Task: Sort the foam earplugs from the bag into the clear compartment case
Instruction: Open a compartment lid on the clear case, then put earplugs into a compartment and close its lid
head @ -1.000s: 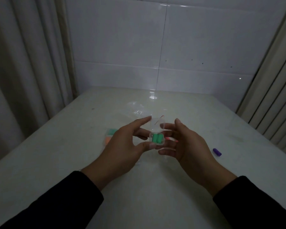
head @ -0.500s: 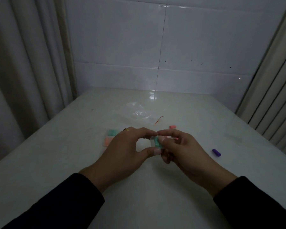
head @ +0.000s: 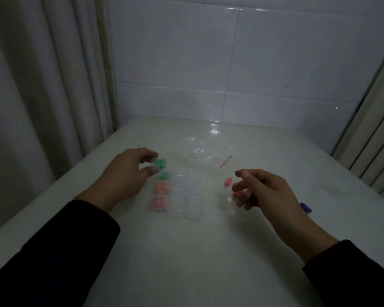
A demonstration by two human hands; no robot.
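While blurred in dim light, clear compartment case [head: 182, 196] flat on glossy white surface [head: 186, 251], left column filled pink, orange, green foam. Left hand [head: 129, 173] pinching small green-filled box [head: 160, 163] at case's far end. Right hand [head: 264, 189] loosely curled near pink earplug [head: 228, 181]; grip unclear. Beyond, crinkled transparent bag [head: 197, 149].
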